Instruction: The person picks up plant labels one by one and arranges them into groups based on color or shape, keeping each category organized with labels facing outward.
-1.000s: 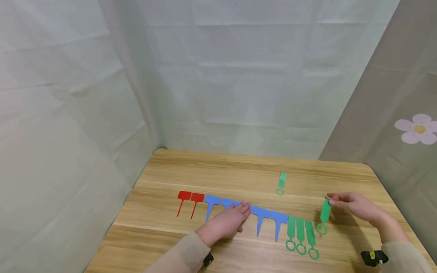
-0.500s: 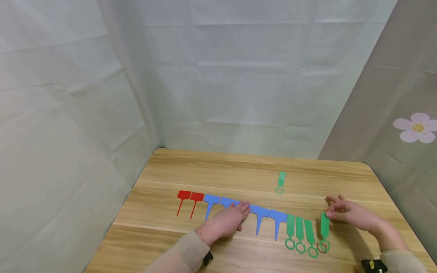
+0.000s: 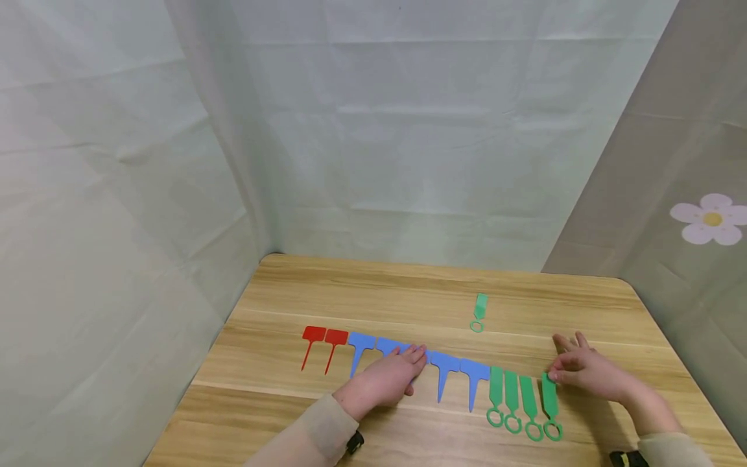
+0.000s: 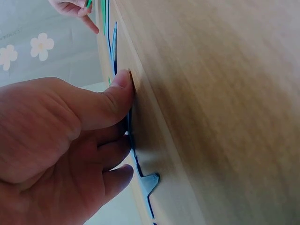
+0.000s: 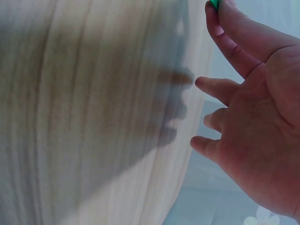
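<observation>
A green ring-ended plant label (image 3: pixel 549 395) is pinched by its upper end between the thumb and index finger of my right hand (image 3: pixel 592 373). It lies at the right end of a slanting row, beside three like green labels (image 3: pixel 512 389). In the right wrist view only a green corner (image 5: pixel 214 3) shows at the fingertips. My left hand (image 3: pixel 388 377) rests over blue T-shaped plant labels (image 3: pixel 475 371) mid-row, partly covering some. In the left wrist view, the left thumb (image 4: pixel 105 108) touches near a blue edge. Two red labels (image 3: pixel 314 334) form the left end.
Another green ring label (image 3: pixel 481 303) lies alone farther back on the wooden table (image 3: pixel 327 285). Pale cloth hangs behind and at both sides, with a flower print (image 3: pixel 712 219) on the right.
My right hand has moved left and toward me, bringing the green label from above the table to the row's right end. My left hand stays in place.
</observation>
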